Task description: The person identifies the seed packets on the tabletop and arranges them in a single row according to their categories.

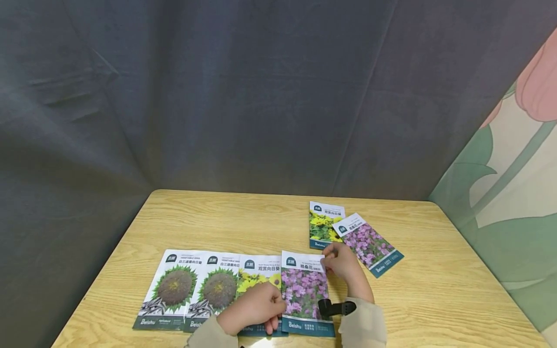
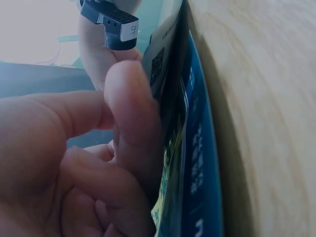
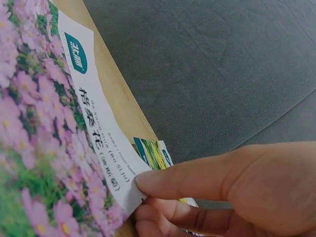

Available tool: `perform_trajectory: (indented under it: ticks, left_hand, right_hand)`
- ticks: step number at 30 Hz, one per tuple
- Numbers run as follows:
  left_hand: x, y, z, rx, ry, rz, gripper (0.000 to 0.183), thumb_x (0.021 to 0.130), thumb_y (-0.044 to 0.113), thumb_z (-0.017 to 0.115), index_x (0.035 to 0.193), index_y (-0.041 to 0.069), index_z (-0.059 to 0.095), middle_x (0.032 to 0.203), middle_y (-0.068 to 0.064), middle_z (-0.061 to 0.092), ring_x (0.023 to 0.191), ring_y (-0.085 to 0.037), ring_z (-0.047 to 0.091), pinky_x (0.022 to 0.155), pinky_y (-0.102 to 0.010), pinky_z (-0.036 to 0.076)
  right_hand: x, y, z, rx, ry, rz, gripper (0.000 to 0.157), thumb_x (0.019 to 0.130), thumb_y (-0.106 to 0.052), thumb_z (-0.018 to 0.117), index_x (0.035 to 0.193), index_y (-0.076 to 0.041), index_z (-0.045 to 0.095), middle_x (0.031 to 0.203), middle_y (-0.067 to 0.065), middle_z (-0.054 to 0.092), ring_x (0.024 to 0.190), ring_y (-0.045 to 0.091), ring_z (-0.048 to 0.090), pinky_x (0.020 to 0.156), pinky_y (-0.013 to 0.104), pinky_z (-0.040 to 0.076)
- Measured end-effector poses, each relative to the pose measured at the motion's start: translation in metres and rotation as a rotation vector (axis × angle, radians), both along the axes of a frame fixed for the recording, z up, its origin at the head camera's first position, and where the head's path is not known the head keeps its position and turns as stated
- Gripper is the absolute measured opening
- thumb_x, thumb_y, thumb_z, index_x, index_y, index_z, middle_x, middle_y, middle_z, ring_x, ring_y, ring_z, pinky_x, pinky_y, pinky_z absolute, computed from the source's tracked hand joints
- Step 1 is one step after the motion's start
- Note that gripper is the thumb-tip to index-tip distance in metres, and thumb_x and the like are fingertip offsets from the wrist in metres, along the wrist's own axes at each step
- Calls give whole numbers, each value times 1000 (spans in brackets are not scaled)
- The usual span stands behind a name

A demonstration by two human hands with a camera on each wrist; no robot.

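Seed packet (image 1: 302, 290) with pink flowers is on the wooden table (image 1: 209, 217), and we pinch its top right corner with the thumb and fingers of our right hand (image 1: 341, 265). Our left hand (image 1: 257, 307) is at the packet's left edge, fingers curled; whether they grip it we cannot tell. Just left of the packet we have a yellow-flower packet (image 1: 257, 279), then farther left two sunflower packets (image 1: 175, 286). Behind the packet, toward its right, we see another yellow packet (image 1: 321, 224), overlapped by another pink packet (image 1: 369, 245).
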State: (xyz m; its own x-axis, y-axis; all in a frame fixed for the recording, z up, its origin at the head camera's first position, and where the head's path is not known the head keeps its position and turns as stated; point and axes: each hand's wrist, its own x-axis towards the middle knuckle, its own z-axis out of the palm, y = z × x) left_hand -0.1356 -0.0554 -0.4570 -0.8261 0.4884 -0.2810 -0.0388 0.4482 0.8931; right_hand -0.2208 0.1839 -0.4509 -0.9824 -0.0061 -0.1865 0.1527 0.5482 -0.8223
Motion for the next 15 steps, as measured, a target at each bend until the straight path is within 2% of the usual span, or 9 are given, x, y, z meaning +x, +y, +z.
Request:
perform_trajectory:
  ticks: [8,15]
  left_hand:
    - [0,0,-1,21,-15,-5,35,101,12,61,67,5,65,53,-2,59,42,-11,54,75,-25,59]
    - [1,-1,0,4,-4,-12,36,101,13,61,66,6,66,53,-1,59,42,-11,54,79,-26,59]
  right_hand:
    - [0,1,0,-6,0,-3,10,86,8,66,95,6,62,72,7,53,63,18,53,56,29,50]
    - [0,0,0,-4,-5,-5,11,86,8,66,96,6,62,72,7,53,63,18,53,56,29,49]
